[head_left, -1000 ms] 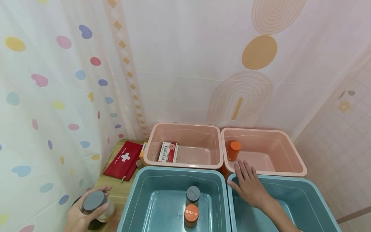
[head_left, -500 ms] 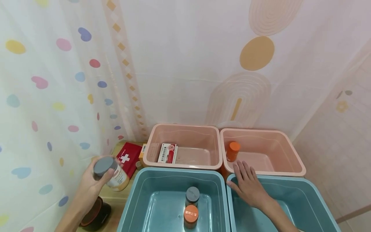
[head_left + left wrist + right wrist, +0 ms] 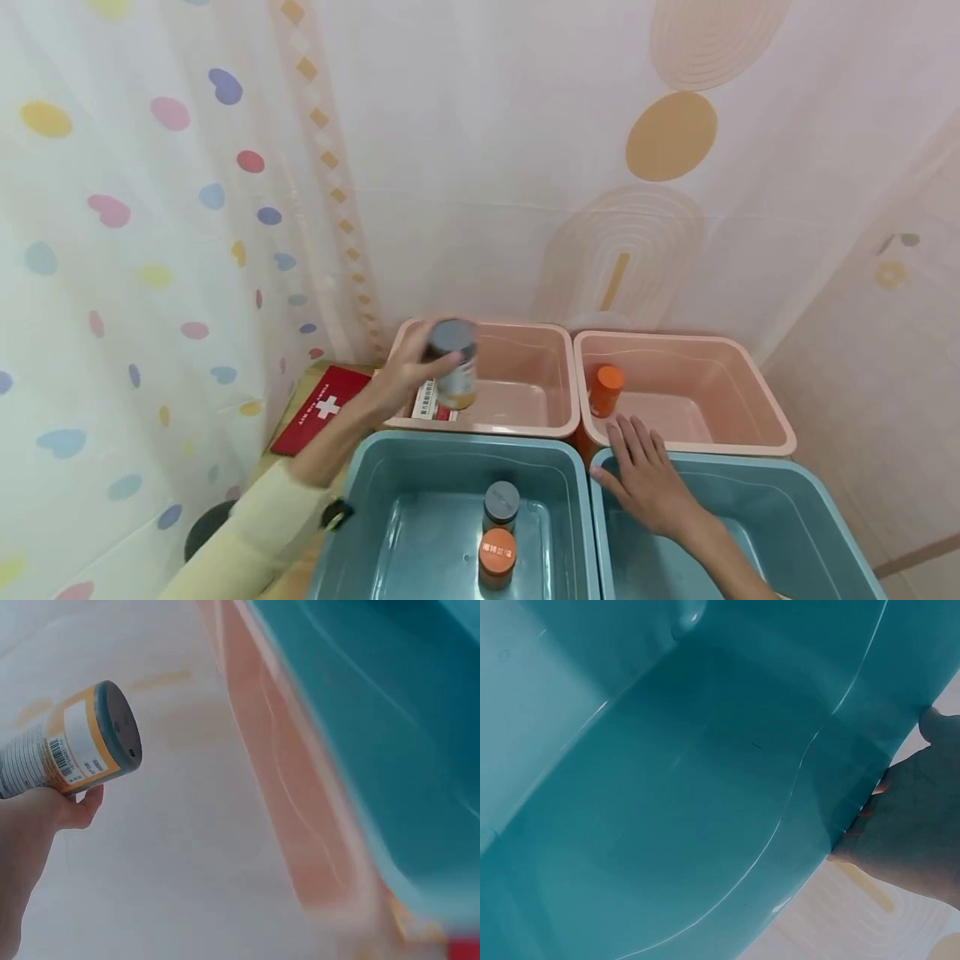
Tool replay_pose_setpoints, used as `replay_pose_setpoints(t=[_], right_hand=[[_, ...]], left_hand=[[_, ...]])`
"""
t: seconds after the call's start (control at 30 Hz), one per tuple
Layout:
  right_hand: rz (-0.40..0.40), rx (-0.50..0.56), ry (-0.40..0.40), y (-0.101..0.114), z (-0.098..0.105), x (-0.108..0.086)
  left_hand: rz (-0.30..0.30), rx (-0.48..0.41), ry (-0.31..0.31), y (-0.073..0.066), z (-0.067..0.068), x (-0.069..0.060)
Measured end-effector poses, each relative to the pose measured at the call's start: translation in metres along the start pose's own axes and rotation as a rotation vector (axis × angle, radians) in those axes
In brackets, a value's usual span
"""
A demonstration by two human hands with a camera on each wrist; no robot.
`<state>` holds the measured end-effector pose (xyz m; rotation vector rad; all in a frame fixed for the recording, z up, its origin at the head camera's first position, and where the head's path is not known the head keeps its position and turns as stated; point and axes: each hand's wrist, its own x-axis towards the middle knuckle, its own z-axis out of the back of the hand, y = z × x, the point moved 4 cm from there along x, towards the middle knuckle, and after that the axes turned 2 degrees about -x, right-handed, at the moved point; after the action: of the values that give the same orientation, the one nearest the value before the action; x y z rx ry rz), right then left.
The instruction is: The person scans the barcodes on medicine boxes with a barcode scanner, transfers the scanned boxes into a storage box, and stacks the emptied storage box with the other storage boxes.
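My left hand (image 3: 405,371) grips a jar with a grey lid (image 3: 455,367) above the left pink bin (image 3: 517,429), over a white and red box (image 3: 424,404) in it. The left wrist view shows the jar (image 3: 79,742) with its orange and white label and barcode, my hand (image 3: 37,825) curled round it. My right hand (image 3: 648,492) rests with straight fingers on the rims where the right pink bin (image 3: 705,448) meets the right blue bin (image 3: 810,492). In the right wrist view the hand (image 3: 915,802) lies at the blue rim.
An orange bottle (image 3: 606,392) stands in the right pink bin. The left blue bin (image 3: 465,442) holds a grey-lidded jar (image 3: 501,504) and an orange-lidded one (image 3: 497,557). A red first aid pouch (image 3: 322,408) lies at the left; a dark round object (image 3: 208,529) is partly behind the sleeve.
My left hand has carried the jar up and to the right, from the table's left side to over the left pink bin. My right hand has stayed in place.
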<state>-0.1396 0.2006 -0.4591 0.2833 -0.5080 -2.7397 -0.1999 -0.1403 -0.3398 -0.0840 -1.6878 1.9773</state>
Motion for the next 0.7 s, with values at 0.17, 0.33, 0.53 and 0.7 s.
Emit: replay_pose_setpoints(t=[0.17,0.33,0.53,0.7], right_hand=[[-0.008,0.001,0.018,-0.001,0.0,-0.001],[0.033,0.032,-0.027,-0.005,-0.005,-0.003],[0.059,0.077,-0.069,-0.008,-0.007,-0.007],[0.035,0.063,-0.047,-0.006,-0.003,-0.011]], left_hand=[[0.058,-0.085,0.103,0.008,-0.055,0.069],[0.145,-0.112,0.127,0.028,-0.11,0.119],[0.274,-0.057,0.122,0.056,-0.164,0.152],[0.296,0.027,0.19,0.074,-0.197,0.165]])
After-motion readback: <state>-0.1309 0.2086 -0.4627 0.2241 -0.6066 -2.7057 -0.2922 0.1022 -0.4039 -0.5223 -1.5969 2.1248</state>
